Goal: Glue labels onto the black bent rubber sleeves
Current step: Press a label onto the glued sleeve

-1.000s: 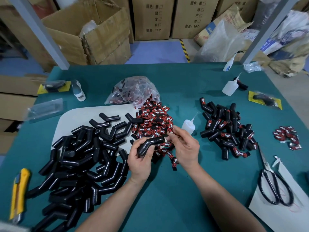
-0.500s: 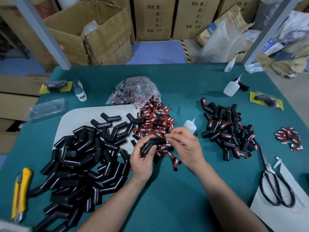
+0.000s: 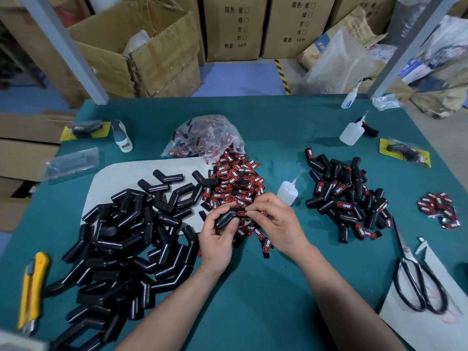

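Left of the left hand, a heap of bare sleeves (image 3: 121, 239) sprawls over the table (image 3: 253, 300), touching nothing the person holds. The left hand (image 3: 216, 240) is curled round one bent sleeve (image 3: 225, 219), thumb over its ribbed lower leg, and keeps it lifted just above the loose labels (image 3: 235, 183) that lie beyond the knuckles. The sleeve's other leg runs nearly level from the bend towards the right hand, so its long axis points from one hand straight at the other. A red-edged label (image 3: 242, 213) lies along that leg, lengthwise with it. The right hand (image 3: 278, 221) meets it end-on, with fingertips pinched narrowly at the label's right end, and is the nearer hand for pressing it flat. Whether the label is fully seated cannot be told. A glue bottle (image 3: 285, 192) stands just beyond the right hand, within easy reach. The pile of labelled sleeves (image 3: 347, 198) lies further right, well apart, likely where this one goes next
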{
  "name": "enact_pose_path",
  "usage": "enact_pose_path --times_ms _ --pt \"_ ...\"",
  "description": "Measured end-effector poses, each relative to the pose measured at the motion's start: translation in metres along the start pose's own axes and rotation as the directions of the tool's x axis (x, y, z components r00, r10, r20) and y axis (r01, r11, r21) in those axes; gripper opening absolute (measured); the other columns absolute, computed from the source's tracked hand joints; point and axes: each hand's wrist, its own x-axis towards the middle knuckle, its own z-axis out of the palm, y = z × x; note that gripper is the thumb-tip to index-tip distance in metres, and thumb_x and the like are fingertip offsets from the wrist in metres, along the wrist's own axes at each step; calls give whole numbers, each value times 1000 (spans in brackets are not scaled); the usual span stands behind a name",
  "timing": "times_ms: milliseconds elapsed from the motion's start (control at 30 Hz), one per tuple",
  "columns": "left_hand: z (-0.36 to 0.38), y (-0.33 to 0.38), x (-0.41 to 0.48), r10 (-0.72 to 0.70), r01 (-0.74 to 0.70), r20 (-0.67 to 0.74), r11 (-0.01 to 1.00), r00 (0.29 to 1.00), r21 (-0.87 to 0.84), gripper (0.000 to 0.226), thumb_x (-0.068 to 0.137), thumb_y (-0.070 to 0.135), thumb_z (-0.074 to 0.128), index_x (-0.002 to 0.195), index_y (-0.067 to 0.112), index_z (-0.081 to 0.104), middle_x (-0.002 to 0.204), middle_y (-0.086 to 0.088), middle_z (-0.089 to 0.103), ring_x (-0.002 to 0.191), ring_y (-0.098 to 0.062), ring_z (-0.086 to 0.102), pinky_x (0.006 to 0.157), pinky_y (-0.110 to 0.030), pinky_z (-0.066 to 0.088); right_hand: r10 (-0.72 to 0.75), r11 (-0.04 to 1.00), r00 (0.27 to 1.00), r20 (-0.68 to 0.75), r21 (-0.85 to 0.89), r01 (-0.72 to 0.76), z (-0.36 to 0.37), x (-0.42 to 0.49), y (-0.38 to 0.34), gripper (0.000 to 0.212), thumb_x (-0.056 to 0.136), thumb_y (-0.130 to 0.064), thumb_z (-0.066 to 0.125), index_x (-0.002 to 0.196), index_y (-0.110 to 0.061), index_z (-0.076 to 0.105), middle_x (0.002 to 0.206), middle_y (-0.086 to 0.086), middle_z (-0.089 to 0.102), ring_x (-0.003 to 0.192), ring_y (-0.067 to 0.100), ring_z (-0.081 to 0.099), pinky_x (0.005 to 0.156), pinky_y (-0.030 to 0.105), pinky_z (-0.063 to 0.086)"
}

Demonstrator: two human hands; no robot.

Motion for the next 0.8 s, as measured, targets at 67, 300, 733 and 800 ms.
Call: enact_pose_path --times_ms 67,300,733,800 --pt "-1 0 0 -4 4 3 1000 1000 3 27 94 24 72 120 30 66 128 -7 71 123 -27 65 103 -56 52 6 1000 1000 -19 5 -6 1 -1 1 13 92 -14 68 99 -4 75 96 3 61 91 10 61 82 19 47" --pt "-3 1 1 -22 22 -13 1000 1000 2 30 95 38 74 122 29 67 126 -8 71 115 -30 68 97 -52 55 119 987 990 -78 119 -109 -1 0 1 11 92 -10 67 100 -10 74 97 0 62 88 9 61 76 18 47" --pt "0 5 1 -1 1 5 1000 1000 -25 28 92 24 71 117 37 68 124 -5 71 117 -24 67 100 -35 53 -4 1000 1000 -4 -10 4 2 -1 -3 11 91 -11 69 98 -4 75 95 0 61 89 15 62 80 24 49" --pt "0 4 0 -3 3 5 1000 1000 -19 28 93 25 71 117 36 68 124 -5 71 118 -26 67 101 -37 53 -14 1000 1000 -2 -23 14 2 -1 -2 11 91 -10 69 99 -5 75 95 0 61 89 15 62 79 28 51"
